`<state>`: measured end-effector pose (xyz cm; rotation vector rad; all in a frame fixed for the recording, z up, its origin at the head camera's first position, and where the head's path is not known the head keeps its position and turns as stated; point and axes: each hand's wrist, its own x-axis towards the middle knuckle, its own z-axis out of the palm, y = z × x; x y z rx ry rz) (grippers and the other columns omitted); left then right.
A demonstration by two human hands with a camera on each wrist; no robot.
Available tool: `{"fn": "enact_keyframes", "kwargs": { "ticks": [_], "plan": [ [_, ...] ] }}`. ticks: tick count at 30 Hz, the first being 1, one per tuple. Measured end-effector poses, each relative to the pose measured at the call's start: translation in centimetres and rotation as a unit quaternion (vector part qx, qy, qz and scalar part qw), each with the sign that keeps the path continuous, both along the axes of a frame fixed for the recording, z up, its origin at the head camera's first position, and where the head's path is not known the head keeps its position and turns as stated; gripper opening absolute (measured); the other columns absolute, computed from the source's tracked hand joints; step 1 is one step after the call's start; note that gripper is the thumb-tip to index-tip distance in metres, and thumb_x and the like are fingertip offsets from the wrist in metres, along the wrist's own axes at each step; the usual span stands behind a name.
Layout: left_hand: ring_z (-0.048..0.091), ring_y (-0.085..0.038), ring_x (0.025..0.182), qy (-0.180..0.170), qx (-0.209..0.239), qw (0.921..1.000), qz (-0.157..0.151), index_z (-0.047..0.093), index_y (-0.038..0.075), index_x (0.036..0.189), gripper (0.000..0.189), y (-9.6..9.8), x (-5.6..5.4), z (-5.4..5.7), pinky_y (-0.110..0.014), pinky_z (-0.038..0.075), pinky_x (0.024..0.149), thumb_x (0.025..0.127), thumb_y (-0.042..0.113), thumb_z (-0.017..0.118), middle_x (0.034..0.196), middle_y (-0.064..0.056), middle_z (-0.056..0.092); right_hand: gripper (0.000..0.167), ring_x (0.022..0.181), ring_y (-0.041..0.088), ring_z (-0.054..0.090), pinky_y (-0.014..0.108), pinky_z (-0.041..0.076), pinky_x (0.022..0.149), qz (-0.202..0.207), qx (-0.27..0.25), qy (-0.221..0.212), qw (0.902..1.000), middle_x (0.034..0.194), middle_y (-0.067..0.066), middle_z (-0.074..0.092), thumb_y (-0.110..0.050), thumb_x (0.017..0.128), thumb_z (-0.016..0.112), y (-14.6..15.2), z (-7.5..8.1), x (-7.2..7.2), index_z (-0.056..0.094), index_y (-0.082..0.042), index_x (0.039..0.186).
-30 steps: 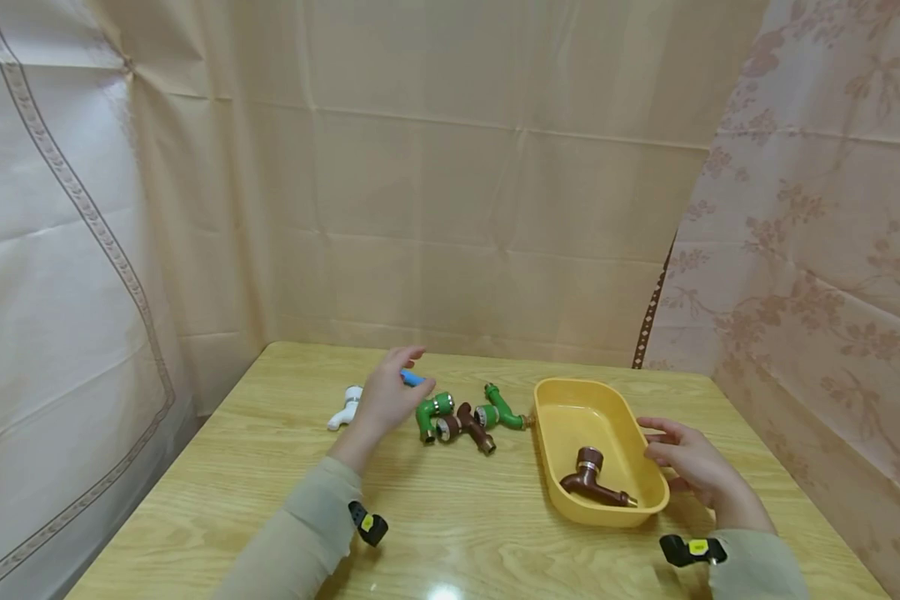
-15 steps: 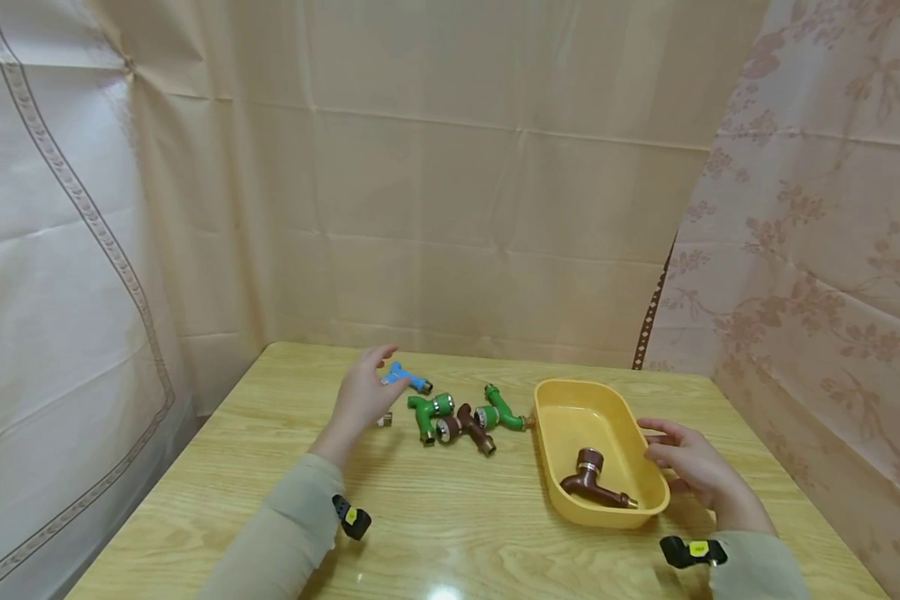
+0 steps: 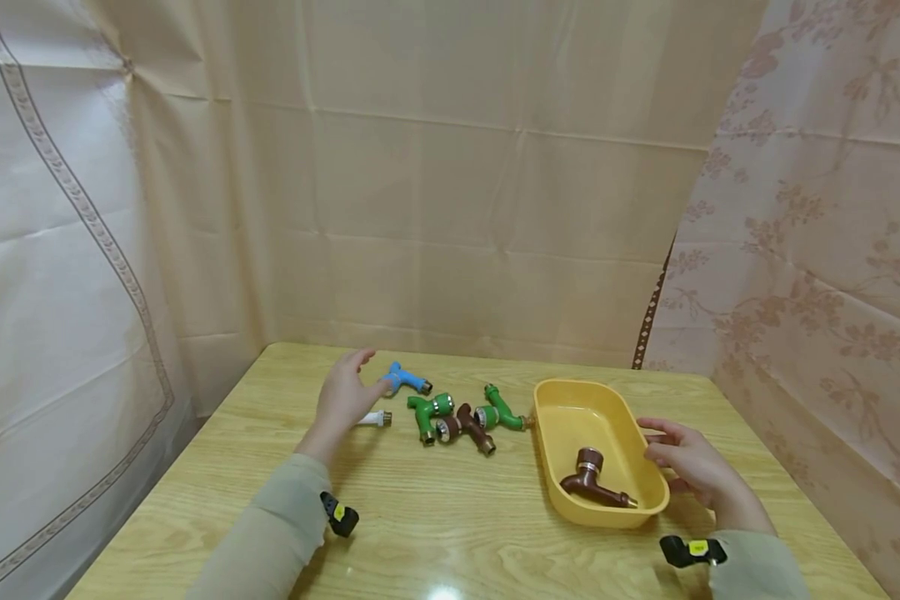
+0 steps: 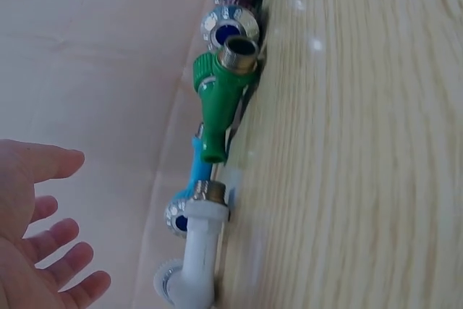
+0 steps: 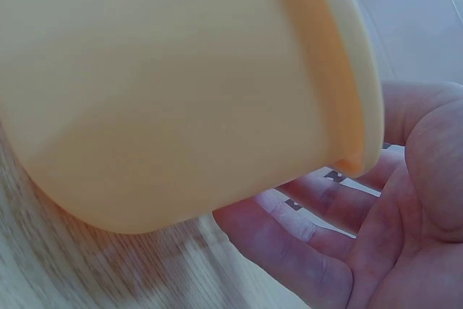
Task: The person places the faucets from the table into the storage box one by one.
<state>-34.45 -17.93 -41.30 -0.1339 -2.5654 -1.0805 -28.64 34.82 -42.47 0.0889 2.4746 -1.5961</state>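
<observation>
In the head view my left hand (image 3: pixel 342 393) hangs over the left of the table with spread fingers and nothing held. Below it lies a white tap (image 3: pixel 377 418), partly hidden by the hand there; the left wrist view shows its threaded end. A blue tap (image 3: pixel 405 379) lies just beyond my thumb. A green tap (image 3: pixel 430 412), a brown tap (image 3: pixel 467 427) and another green tap (image 3: pixel 501 410) lie to the right. My right hand (image 3: pixel 693 467) rests with loosely bent fingers against the outer side of a yellow basin (image 3: pixel 543 450). Inside it is a brown tap (image 3: pixel 591 482).
The wooden table (image 3: pixel 435 517) carries everything. A beige curtain (image 3: pixel 457 208) hangs behind it, with a white curtain (image 3: pixel 52 292) on the left and a flowered one (image 3: pixel 832 250) on the right.
My left hand has moved left, away from the green and blue taps, uncovering the blue tap and coming over the white one. My right hand and the basin have stayed almost still.
</observation>
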Motion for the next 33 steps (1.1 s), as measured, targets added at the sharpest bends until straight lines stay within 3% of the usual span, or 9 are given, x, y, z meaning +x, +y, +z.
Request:
{"fn": "enact_keyframes", "kwargs": {
  "ticks": [14, 33],
  "plan": [
    [0.051, -0.043, 0.126, -0.048, -0.021, 0.9981, 0.032, 0.052, 0.004, 0.146, 0.067, -1.5, -0.4, -0.8, -0.058, 0.045, 0.102, 0.090, 0.031, 0.077, 0.140, -0.022, 0.054, 0.066, 0.106, 0.031, 0.061, 0.052, 0.060, 0.077, 0.002, 0.000, 0.005, 1.0000, 0.147, 0.035, 0.041, -0.009, 0.098, 0.057, 0.0, 0.1, 0.0, 0.030, 0.000, 0.157],
    [0.047, -0.044, 0.130, -0.111, -0.031, 0.9922, 0.049, 0.051, 0.002, 0.146, 0.067, -2.4, -0.8, -2.1, -0.058, 0.041, 0.105, 0.091, 0.031, 0.076, 0.144, -0.025, 0.049, 0.066, 0.104, 0.029, 0.062, 0.052, 0.060, 0.077, 0.002, -0.005, 0.004, 1.0000, 0.148, 0.035, 0.040, -0.009, 0.098, 0.057, -0.1, 0.0, 0.2, 0.029, 0.000, 0.157]
  ]
}}
